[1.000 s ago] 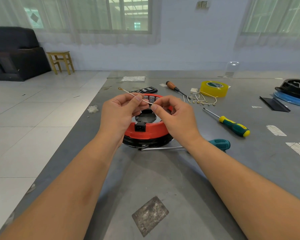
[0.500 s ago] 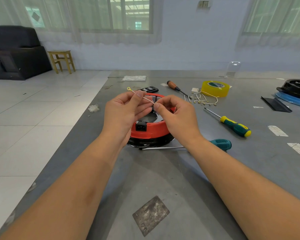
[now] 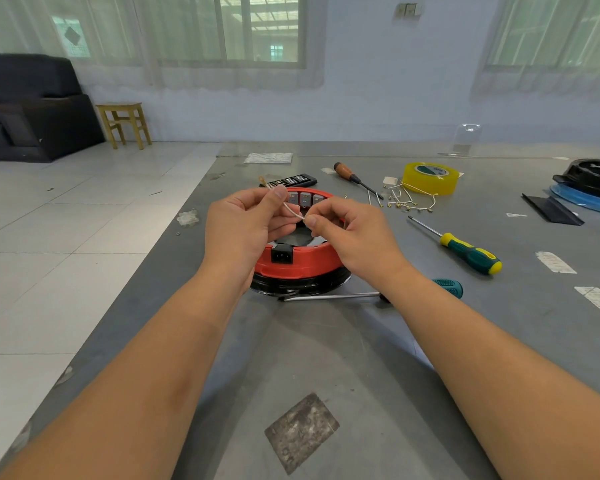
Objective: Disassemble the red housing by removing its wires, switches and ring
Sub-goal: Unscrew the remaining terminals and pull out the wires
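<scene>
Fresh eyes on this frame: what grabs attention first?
Both hands at centre: the left hand and right hand pinch a short white wire between them, just above the red housing on the grey table. To the right lie a yellow tape roll, a heap of loose wires and a green-and-yellow screwdriver.

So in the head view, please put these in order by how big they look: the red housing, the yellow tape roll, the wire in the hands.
1. red housing, though nearest the camera and partly hidden by the hands
2. yellow tape roll, farther away, so its real size is unsure
3. wire, thin and short
</scene>
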Demonstrator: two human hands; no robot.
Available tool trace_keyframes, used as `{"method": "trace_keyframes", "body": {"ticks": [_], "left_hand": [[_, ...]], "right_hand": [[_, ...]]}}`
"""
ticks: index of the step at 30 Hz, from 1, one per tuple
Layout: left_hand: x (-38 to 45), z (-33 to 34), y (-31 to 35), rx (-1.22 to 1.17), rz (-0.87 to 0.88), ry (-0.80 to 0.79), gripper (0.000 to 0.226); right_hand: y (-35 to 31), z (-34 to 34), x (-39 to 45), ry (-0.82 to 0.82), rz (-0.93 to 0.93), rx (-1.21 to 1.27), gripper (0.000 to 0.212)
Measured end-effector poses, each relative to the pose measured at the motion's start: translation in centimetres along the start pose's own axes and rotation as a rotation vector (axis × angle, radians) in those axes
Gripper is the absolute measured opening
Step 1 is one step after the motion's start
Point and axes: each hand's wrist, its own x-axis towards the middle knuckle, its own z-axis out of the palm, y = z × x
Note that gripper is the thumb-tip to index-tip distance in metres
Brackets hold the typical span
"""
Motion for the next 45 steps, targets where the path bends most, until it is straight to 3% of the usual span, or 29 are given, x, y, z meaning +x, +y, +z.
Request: {"method": "trace_keyframes", "body": {"ticks": [4,10,13,17,20,26,33,39,45], "left_hand": [[0.4,-0.2,-0.4,-0.016,-0.018,0.017,0.019],[0.5,-0.1,-1.0,0.042,0.053,0.05,0.02],[0.1,0.0,-1.9,0.401,0.256,0.045,0.017],[-1.0,0.0,-3.4,1.063,0.576,-0.144,0.03],[-1.2,0.1,-4.7,1.332,0.63,-0.182,0.038],[-0.3,0.2,-6.6,1.331,0.644,-0.041,0.032],[0.5,-0.2,-7.4,1.36,0.647,-0.023,0.036],[0.4,-0.1,-7.6,1.372,0.655,-0.011,0.039],[0.5,-0.1,-7.7,1.376,0.686,-0.004,0.042]], "right_hand": [[0.5,-0.1,-0.1,0.002,0.017,-0.071,0.009],[0.5,-1.1,-0.1,0.008,-0.104,-0.335,0.002],[0.5,-2.0,0.4,0.128,-0.05,-0.296,0.004],[1.9,-5.3,2.4,0.433,0.287,-0.112,0.009],[4.3,-7.3,4.1,0.371,0.545,-0.226,0.009],[8.4,-6.8,9.2,0.189,0.767,-0.608,0.009],[11.4,-2.9,13.4,0.2,0.749,-0.843,0.024],[12.7,-1.0,14.2,0.152,0.722,-0.939,0.032],[13.4,-0.9,14.6,0.081,0.799,-0.844,0.036]]}}
